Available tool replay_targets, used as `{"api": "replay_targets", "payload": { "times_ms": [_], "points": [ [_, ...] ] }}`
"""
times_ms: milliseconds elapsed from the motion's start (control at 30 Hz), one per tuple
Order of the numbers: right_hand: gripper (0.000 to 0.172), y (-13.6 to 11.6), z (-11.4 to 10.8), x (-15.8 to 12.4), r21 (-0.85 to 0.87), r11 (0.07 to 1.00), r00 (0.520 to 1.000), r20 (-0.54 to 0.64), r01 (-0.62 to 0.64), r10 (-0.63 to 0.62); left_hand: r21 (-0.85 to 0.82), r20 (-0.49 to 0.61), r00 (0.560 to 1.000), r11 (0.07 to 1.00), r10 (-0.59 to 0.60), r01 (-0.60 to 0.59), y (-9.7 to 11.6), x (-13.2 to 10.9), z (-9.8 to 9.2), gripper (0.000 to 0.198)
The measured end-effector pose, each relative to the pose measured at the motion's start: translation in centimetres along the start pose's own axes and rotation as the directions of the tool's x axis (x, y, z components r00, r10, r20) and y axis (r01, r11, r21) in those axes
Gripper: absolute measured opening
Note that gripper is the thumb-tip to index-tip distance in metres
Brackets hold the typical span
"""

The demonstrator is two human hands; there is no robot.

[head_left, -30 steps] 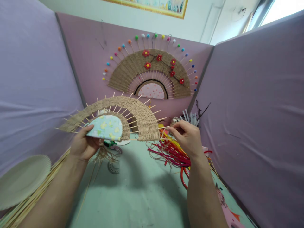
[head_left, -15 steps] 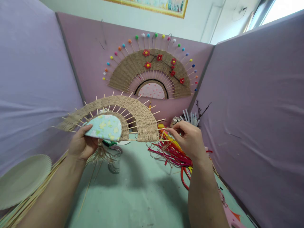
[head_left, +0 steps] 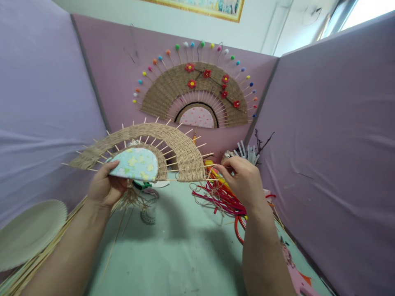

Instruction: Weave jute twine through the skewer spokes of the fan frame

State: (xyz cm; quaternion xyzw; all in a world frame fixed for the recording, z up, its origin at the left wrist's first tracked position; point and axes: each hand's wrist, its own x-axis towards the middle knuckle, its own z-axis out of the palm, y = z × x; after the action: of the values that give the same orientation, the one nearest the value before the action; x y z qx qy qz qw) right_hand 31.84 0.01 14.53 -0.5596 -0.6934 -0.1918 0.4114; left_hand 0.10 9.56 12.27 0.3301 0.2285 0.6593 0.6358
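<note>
My left hand (head_left: 106,185) grips a half-round woven fan (head_left: 188,158) by its straight lower edge, the thumb lying on the pale blue floral half-disc (head_left: 135,164). Thin wooden sticks radiate from the disc through a band of woven twine and poke out past its outer edge. At the fan's right end, my right hand (head_left: 240,174) is closed in a pinch beside a stick tip. Loose twine (head_left: 212,187) loops below that end and seems to lead to the pinched fingers, which partly hide it. The fan is held above the table, tilted.
A finished fan (head_left: 163,88) with red flowers and coloured pompoms hangs on the pink back panel (head_left: 108,61). Red and yellow strips (head_left: 228,201) lie on the green table (head_left: 173,255). A protractor (head_left: 148,213), a white paper plate (head_left: 27,234) and a pink tool (head_left: 298,275) lie around.
The fan's far left tip has shifted slightly left, and its right end a little left and up. My right hand has moved slightly left, still pinched at the fan's right end.
</note>
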Motion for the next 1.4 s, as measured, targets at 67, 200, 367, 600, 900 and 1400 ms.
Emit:
{"api": "replay_targets", "payload": {
  "times_ms": [67, 200, 367, 600, 900, 1400],
  "points": [
    [0.025, 0.0, 0.1, 0.0, -0.007, 1.000, 1.000, 0.006, 0.003, -0.003, 0.002, 0.002, 1.000, 1.000, 0.011, -0.011, 0.0, 0.0, 0.0, 0.035],
    [0.024, 0.0, 0.2, 0.0, -0.009, 1.000, 1.000, 0.013, 0.008, -0.008, 0.002, -0.008, 1.000, 1.000, 0.010, -0.010, 0.0, 0.0, 0.2, 0.035],
    [0.023, -0.1, 0.3, 0.1, -0.002, 1.000, 1.000, 0.009, -0.010, 0.010, -0.037, -0.072, 0.997, 0.999, 0.031, -0.034, -0.2, -0.1, 0.6, 0.038],
    [0.023, 0.5, 0.3, 0.0, 0.299, 0.939, 0.984, 0.093, -0.172, 0.150, -0.016, -0.070, 0.998, 1.000, -0.007, 0.006, -0.2, -0.2, 0.4, 0.033],
    [0.021, 1.1, 0.4, 0.1, 0.594, 0.701, 0.913, 0.336, -0.396, 0.231, -0.007, -0.108, 0.992, 0.998, -0.061, 0.061, -0.3, -0.1, 0.2, 0.027],
    [0.017, 0.7, 1.7, 0.3, 0.607, 0.707, 0.930, 0.288, -0.363, 0.230, -0.001, -0.058, 0.988, 0.990, -0.140, 0.140, -0.7, -0.3, 0.3, 0.029]
  ]
}}
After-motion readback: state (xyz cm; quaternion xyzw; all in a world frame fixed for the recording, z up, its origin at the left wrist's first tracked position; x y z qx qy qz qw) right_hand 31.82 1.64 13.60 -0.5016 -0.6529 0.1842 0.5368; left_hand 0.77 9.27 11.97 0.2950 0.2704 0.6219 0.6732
